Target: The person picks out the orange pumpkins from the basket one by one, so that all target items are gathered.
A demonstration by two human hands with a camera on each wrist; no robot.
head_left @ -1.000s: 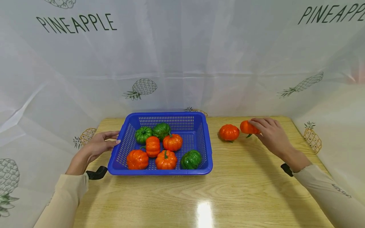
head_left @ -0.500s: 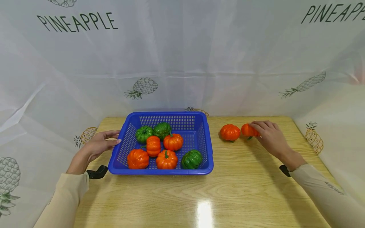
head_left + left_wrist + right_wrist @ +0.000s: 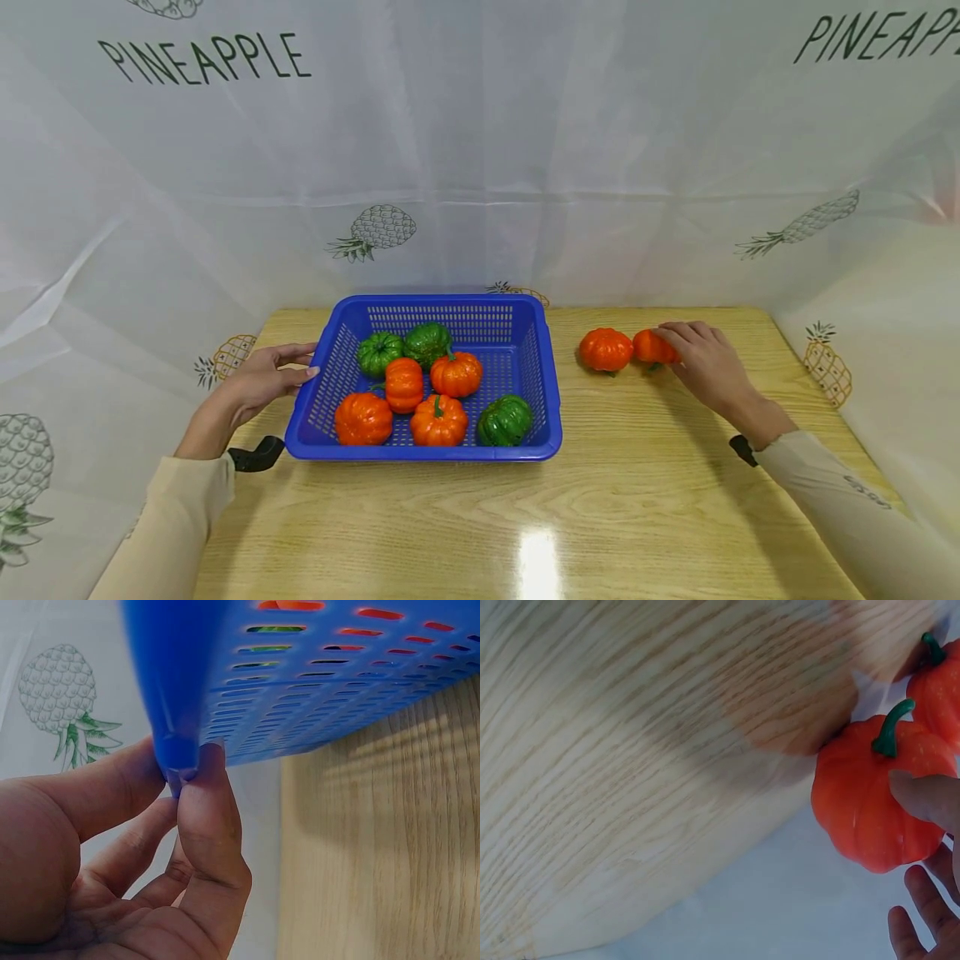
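Note:
My left hand (image 3: pixel 258 383) pinches the left rim of the blue plastic basket (image 3: pixel 420 452), thumb and forefinger on either side of the rim (image 3: pixel 176 690) in the left wrist view. At the right, my right hand (image 3: pixel 708 367) holds a small orange pumpkin (image 3: pixel 651 346) low at the table's back. In the right wrist view its thumb (image 3: pixel 922 796) lies on the pumpkin's ribbed side below the green stem (image 3: pixel 889 731). Right beside it sits another orange pumpkin (image 3: pixel 605 349). Part of the held pumpkin is hidden by the fingers in the head view.
Inside the basket lie several orange pumpkins (image 3: pixel 438 421) and green ones (image 3: pixel 505 421). A pale curtain (image 3: pixel 480 150) printed with pineapples hangs behind and along both sides of the wooden table (image 3: pixel 420 533).
My right hand has lowered the orange pumpkin and shifted it slightly left, close against the other loose one. The left hand and the basket have stayed put.

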